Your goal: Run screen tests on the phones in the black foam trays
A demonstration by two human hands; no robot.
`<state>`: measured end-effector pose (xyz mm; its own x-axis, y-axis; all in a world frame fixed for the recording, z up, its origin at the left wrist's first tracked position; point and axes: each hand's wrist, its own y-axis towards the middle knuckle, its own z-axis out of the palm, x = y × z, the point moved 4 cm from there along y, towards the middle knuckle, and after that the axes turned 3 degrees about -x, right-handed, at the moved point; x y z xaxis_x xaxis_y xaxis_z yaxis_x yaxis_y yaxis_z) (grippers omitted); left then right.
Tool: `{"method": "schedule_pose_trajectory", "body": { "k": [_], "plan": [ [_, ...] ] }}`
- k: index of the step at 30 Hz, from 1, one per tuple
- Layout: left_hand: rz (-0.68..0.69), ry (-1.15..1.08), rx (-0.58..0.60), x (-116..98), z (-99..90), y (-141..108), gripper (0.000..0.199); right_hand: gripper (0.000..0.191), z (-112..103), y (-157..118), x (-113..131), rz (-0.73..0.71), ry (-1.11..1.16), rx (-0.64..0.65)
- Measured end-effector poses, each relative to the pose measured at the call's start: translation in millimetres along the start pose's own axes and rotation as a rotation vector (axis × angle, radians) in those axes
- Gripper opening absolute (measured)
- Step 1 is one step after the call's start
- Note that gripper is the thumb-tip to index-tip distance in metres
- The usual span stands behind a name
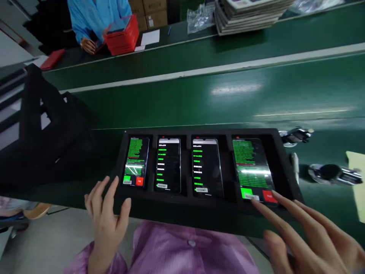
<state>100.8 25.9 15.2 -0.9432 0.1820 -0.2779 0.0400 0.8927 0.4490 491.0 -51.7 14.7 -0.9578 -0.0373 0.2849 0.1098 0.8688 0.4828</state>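
Several smartphones lie in the recesses of a black foam tray (171,202) on the green bench. The leftmost smartphone (136,160) and the rightmost smartphone (252,167) show green text with a green and a red button below. Lists of white and green lines fill the screens of the second smartphone (171,163) and the third smartphone (211,163). My left hand (104,217) holds nothing, fingers apart, near the tray's front left corner. My right hand (308,232) has its fingers stretched over the lower edge of the rightmost smartphone; whether they touch it I cannot tell.
Metal clamp-like devices (330,174) and a yellow paper (356,182) lie to the right. A black rack (37,125) stands at left. Across the bench, a person in blue (98,19) is beside stacked red trays (122,36). Stacked grey trays (248,17) sit at the back.
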Motion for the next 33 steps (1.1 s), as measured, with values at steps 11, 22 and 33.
{"method": "schedule_pose_trajectory", "body": {
  "k": [11,22,33],
  "plan": [
    [-0.093,0.116,0.528,-71,69.7,51,0.045,0.050,85,44,28,0.112,-0.124,0.131],
    [-0.042,-0.044,0.035,9,6.6,71,0.054,0.039,-8,48,-32,-0.042,0.124,-0.005],
    [-0.068,-0.109,0.101,49,28.3,36,0.054,0.040,8,9,-66,-0.032,0.086,-0.075]
  ]
}}
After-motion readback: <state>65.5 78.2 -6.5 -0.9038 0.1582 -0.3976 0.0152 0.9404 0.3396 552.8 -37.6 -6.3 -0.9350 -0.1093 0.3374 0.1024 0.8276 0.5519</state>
